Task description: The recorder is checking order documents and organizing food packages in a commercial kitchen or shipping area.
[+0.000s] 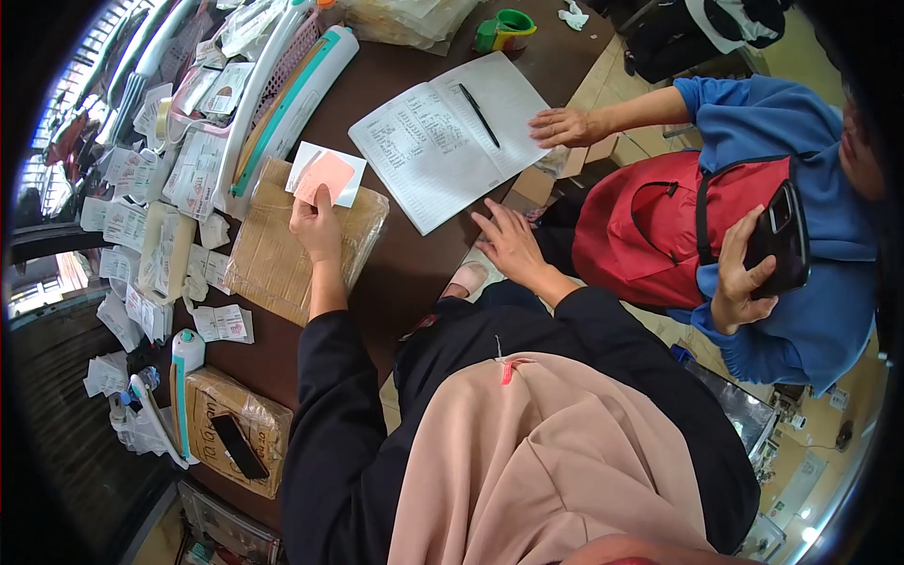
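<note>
My left hand (316, 226) pinches a small pink paper slip (326, 176) between thumb and fingers. A white square of paper (351, 164) lies behind the slip; I cannot tell whether it is gripped too. Below them is a flat cardboard piece wrapped in clear plastic (272, 244). My right hand (515, 244) holds nothing, its fingers apart at the table's edge near the open notebook (409, 159). Handwriting fills part of the notebook's left page, and a black pen (479, 115) rests on the right one.
Beside me, a person in blue (777, 134) rests one hand (565, 128) on the notebook and holds a black phone (780, 240). Plastic-bag sealers (296, 113) and label stacks (222, 323) line the left. A tape roll (510, 28) sits farther back. Another phone (240, 446) lies on cardboard.
</note>
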`<state>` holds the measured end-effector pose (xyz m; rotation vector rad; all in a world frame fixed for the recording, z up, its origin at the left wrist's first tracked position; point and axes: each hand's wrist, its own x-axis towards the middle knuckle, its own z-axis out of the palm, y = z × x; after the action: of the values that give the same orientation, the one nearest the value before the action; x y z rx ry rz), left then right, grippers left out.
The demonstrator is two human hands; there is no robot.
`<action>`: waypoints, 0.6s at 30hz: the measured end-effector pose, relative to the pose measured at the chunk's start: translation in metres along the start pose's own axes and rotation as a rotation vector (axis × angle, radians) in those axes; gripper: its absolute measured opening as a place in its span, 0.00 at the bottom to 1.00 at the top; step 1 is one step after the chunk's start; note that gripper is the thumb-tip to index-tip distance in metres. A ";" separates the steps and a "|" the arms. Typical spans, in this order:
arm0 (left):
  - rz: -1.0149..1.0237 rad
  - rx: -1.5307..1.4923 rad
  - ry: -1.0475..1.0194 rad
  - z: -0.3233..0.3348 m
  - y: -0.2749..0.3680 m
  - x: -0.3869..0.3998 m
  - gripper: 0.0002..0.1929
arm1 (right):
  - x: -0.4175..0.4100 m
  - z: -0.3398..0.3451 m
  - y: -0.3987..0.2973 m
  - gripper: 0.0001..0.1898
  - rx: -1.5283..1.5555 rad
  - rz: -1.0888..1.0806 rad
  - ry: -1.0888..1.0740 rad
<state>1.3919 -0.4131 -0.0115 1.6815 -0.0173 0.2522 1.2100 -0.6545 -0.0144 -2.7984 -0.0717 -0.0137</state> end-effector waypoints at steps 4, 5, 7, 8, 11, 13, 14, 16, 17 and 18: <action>-0.010 0.016 -0.004 0.000 -0.003 0.001 0.11 | 0.036 -0.007 -0.002 0.24 -0.019 -0.039 0.154; -0.013 0.015 -0.002 0.001 -0.003 0.001 0.11 | 0.045 -0.009 -0.004 0.24 -0.049 -0.030 0.197; 0.002 0.012 0.009 0.002 -0.002 0.001 0.11 | 0.058 -0.008 -0.005 0.25 -0.073 -0.013 0.147; -0.001 0.014 0.012 0.002 -0.001 0.001 0.11 | 0.063 -0.006 -0.006 0.26 -0.095 0.029 0.098; -0.009 0.032 0.025 0.004 0.005 0.000 0.11 | 0.068 0.005 0.003 0.28 -0.153 0.070 0.036; -0.036 0.079 0.033 0.003 0.006 0.001 0.12 | 0.069 0.008 0.009 0.29 -0.188 0.062 0.023; -0.038 0.081 0.037 0.003 0.007 0.001 0.12 | 0.069 0.009 0.013 0.28 -0.156 0.054 0.022; -0.043 0.120 0.035 0.002 0.007 0.000 0.11 | 0.069 0.010 0.016 0.28 -0.123 0.044 0.016; -0.046 0.122 0.038 0.002 0.006 0.000 0.11 | 0.069 0.010 0.018 0.26 -0.108 0.031 0.026; -0.036 0.105 0.035 0.002 0.007 0.000 0.11 | 0.070 0.010 0.021 0.25 -0.094 0.021 0.039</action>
<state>1.3913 -0.4161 -0.0049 1.7799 0.0533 0.2590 1.2808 -0.6671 -0.0297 -2.8917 -0.0330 -0.0675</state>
